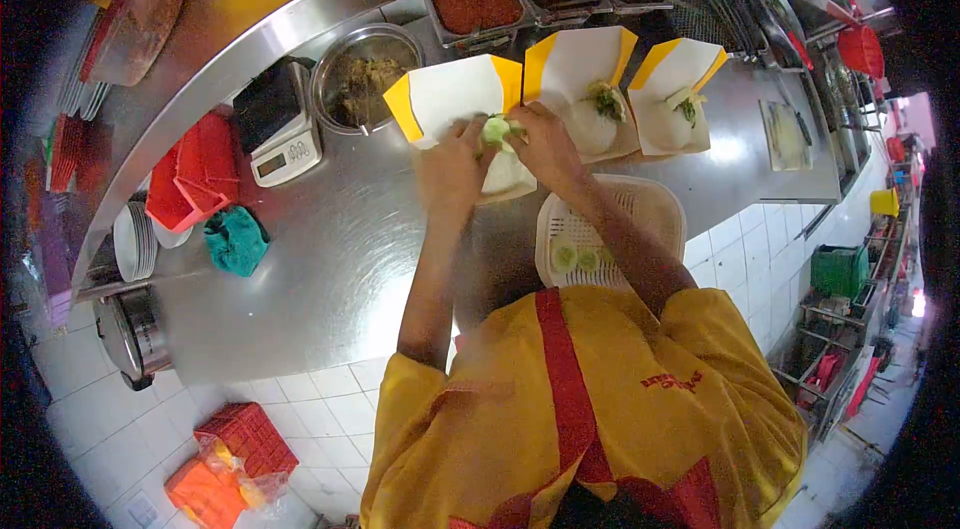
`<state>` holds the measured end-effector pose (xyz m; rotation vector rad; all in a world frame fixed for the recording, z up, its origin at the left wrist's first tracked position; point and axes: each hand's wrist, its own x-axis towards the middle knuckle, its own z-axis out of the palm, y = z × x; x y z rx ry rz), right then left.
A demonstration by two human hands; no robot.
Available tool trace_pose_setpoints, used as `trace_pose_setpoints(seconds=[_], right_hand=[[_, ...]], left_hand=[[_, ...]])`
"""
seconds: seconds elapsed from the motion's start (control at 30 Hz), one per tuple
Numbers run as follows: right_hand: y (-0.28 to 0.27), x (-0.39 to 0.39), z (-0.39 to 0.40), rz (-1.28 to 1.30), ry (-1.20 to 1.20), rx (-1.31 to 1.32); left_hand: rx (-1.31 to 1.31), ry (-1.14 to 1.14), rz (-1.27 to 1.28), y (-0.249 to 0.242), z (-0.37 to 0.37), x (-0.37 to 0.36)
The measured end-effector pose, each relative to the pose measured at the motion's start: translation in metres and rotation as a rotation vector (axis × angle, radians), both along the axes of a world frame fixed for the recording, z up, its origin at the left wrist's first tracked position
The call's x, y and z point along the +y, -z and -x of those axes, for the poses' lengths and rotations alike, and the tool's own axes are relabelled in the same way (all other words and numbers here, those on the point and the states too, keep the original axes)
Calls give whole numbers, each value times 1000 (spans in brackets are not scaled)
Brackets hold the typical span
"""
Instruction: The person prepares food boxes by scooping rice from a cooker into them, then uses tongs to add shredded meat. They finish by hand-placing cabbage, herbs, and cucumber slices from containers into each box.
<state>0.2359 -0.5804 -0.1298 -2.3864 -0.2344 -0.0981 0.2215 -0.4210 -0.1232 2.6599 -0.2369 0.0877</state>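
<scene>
A pale green cucumber slice (pixel 496 130) sits between my two hands, above a yellow-and-white paper box (pixel 440 99) with white rice (pixel 506 175) in it. My left hand (pixel 455 164) has its fingers closed at the slice's left side. From the right, my right hand (pixel 545 144) pinches the slice's edge; the fingertips are partly hidden. Two more open boxes stand to the right, a middle one (pixel 580 54) and a far one (pixel 670 69), each holding rice with leafy greens. Below my right forearm, a white plastic basket (pixel 545 229) contains several cucumber slices (pixel 565 257).
A steel bowl of food (pixel 385 39), a scale (pixel 290 157), red plastic baskets (pixel 195 174) and a green cloth (pixel 237 241) are on the left. Trays of sauce (pixel 478 4) line the back. A cutting board with a knife (pixel 785 136) lies right. A steel shelf edge (pixel 330 4) arches overhead.
</scene>
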Motion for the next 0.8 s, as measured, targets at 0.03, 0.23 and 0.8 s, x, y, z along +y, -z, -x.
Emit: trace_pose_setpoints(seconds=[0.03, 0.23, 0.8], right_hand=[[5, 1, -2, 19, -23, -38], [22, -1, -8, 148, 25, -49], [17, 1, 16, 56, 83, -51]], left_hand=[[-11, 49, -49, -1, -1, -1], [-38, 23, 16, 8, -5, -7], [-160, -3, 3, -2, -1, -5]])
